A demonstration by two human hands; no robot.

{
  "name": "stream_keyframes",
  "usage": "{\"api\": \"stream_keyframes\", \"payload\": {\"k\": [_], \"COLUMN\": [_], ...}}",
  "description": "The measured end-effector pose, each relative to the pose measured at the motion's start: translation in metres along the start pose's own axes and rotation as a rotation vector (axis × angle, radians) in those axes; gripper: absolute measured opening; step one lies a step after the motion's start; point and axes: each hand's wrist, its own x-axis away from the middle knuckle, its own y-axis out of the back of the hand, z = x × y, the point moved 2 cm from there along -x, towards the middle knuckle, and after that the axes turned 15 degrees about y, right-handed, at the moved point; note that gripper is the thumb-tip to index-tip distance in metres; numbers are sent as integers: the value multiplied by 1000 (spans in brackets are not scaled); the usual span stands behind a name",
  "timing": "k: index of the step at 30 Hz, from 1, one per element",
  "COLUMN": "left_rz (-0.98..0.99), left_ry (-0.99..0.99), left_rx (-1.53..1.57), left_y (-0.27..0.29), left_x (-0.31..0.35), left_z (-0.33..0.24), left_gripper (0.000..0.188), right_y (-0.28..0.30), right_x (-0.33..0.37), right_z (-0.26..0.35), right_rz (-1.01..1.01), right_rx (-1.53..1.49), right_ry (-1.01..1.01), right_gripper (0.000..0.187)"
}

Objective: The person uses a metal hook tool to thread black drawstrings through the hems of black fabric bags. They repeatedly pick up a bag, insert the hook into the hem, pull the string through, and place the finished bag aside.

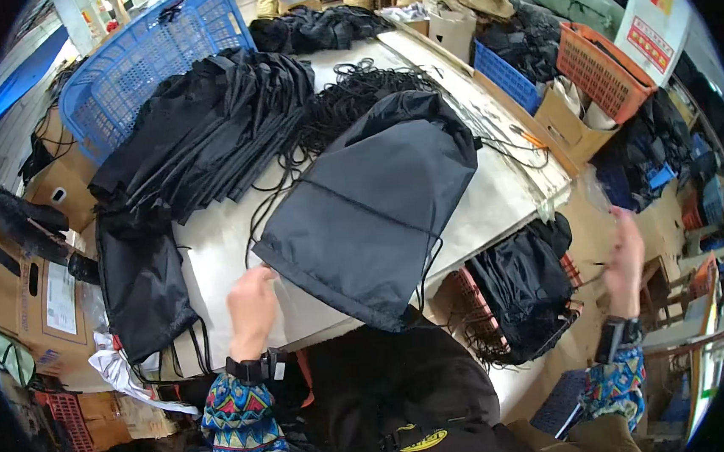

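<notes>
A black drawstring bag (361, 217) lies flat across the pale tabletop, with a thin black cord running over its face. At its near left corner, my left hand (252, 309) has its fingers closed, seemingly pinching the bag's corner where the cord comes out. My right hand (625, 260) is raised well to the right of the table, apart from the bag. Its fingers point upward and the thumb stands off from them; I see nothing held. Left of the bag lies a fanned pile of black bags (210, 127), and another black bag (146, 285) hangs at the left edge.
A tangle of black cords (368, 89) lies behind the bag. A blue plastic crate (154, 68) stands at the back left. Beside the table's right corner, a red crate (480, 302) holds black bags. Cardboard boxes (45, 310) flank the left side; an orange crate (600, 67) sits far right.
</notes>
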Motion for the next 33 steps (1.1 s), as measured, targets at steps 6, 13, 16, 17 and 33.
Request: {"api": "stream_keyframes", "payload": {"k": [6, 13, 16, 17, 33], "left_rz": [-62, 353, 668, 834, 316], "left_ry": [-520, -659, -747, -697, 757], "left_rx": [134, -116, 38, -25, 1492], "left_y": [-27, -72, -44, -33, -59], "left_x": [10, 10, 67, 89, 101], "left_z": [-122, -143, -126, -107, -74], "left_gripper": [21, 19, 7, 12, 12], "right_y": [-150, -197, -193, -199, -211], "right_x": [53, 66, 64, 67, 87], "right_z": [-37, -54, -63, -68, -49], "right_rz": [728, 889, 921, 959, 953], "right_rx": [39, -47, -47, -61, 272], "right_ry": [-461, -629, -664, -673, 86], "right_gripper": [27, 37, 37, 38, 28]}}
